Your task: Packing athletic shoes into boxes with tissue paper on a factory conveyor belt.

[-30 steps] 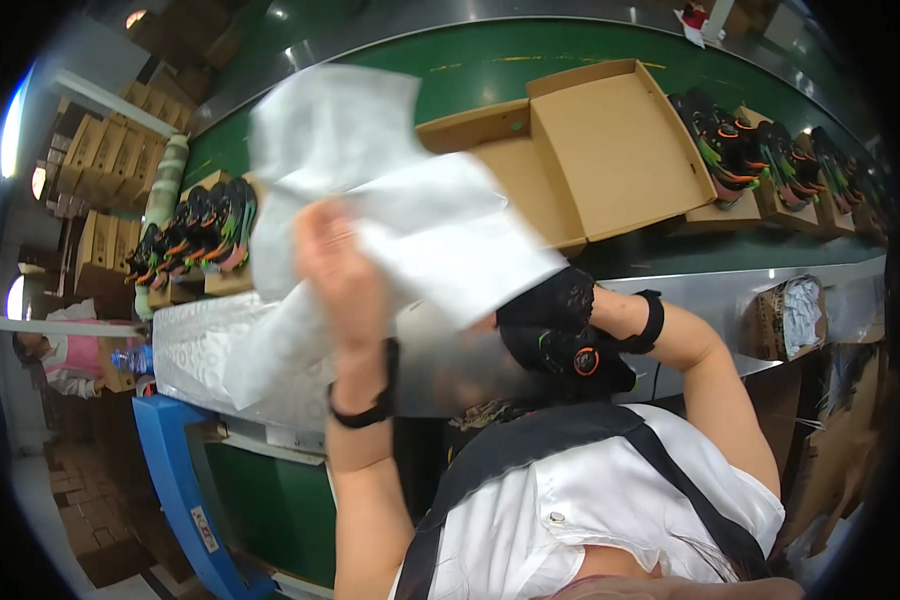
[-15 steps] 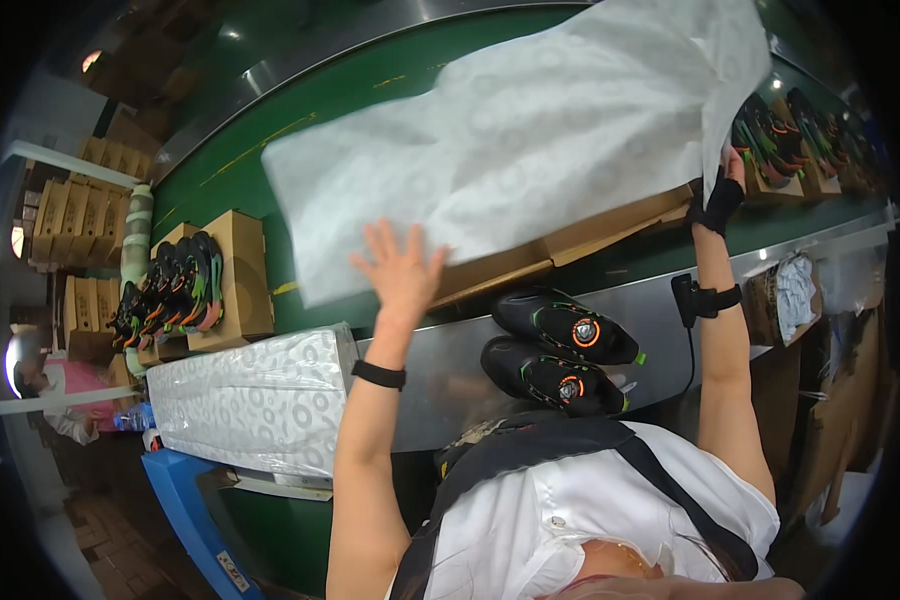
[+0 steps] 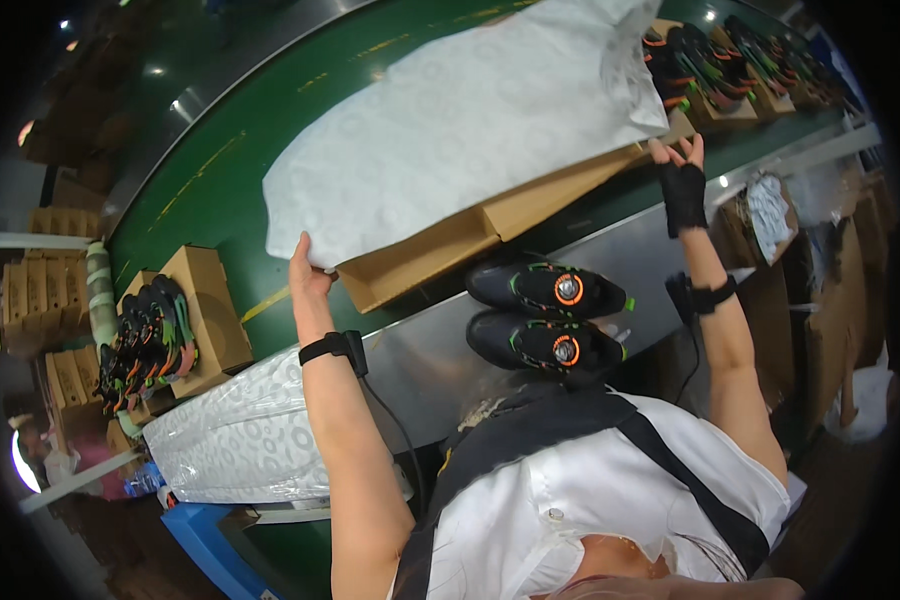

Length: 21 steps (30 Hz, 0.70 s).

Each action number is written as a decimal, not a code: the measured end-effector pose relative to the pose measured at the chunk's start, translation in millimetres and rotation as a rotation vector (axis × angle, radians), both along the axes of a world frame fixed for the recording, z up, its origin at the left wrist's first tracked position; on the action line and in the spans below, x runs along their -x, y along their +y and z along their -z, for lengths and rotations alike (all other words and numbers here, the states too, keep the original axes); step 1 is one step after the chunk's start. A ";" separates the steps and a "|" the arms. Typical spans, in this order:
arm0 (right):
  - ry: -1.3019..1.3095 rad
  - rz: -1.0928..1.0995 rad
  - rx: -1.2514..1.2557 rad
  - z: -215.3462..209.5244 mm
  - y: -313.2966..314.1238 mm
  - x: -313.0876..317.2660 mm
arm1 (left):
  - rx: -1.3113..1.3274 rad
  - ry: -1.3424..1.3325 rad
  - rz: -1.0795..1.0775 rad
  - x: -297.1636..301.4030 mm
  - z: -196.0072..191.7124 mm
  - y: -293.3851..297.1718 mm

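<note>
A large sheet of white patterned wrapping paper (image 3: 460,130) lies over a long, open brown cardboard box (image 3: 420,265), whose near inside wall shows below the paper. My left hand (image 3: 312,275) is at the paper's near left corner, touching it by the box's left end, with finger and thumb apart. My right hand (image 3: 682,175), in a black fingerless glove, is open at the box's right end, its fingers spread beside the paper's edge. Nearer to me, a pair of black shoes (image 3: 545,315) with orange-ringed dials and green tabs sits on the metal ledge (image 3: 420,375).
Brown boxes with black shoes (image 3: 155,330) stand on the green belt (image 3: 210,200) at left, and more shoes (image 3: 705,70) on boxes at far right. A plastic-wrapped stack of patterned paper (image 3: 240,430) lies at near left. An open carton (image 3: 765,220) with white paper stands right.
My left hand has moved left to the paper's corner. My right hand has let go of the paper's right end, which has come down. My view has shifted slightly.
</note>
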State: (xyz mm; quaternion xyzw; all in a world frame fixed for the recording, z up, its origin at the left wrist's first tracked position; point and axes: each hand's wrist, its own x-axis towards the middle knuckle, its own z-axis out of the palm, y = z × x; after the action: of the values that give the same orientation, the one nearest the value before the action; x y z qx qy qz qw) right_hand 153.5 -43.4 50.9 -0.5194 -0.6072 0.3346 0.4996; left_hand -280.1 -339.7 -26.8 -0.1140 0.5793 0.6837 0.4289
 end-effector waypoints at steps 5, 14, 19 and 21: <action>-0.699 -0.956 -0.104 -42.2 -159.7 -27.2 | -0.124 0.164 -0.036 -28.9 28.0 -11.9; -1.057 -0.999 -0.195 -18.6 -226.0 -10.2 | -0.090 0.232 -0.120 -59.8 2.9 -33.0; -0.228 -1.018 0.058 -50.6 -203.1 45.1 | -0.102 0.571 -0.064 -42.4 -1.4 -61.2; -0.245 -1.103 0.416 -86.2 -184.2 89.0 | -0.033 0.755 -0.037 -37.5 -13.2 -82.6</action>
State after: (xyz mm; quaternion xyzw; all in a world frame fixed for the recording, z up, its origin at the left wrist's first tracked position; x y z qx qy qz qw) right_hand 64.5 -227.6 137.1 -0.2496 -0.7619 0.5939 0.0665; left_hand -242.6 -422.4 -13.6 0.1424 0.6836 0.6943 0.1743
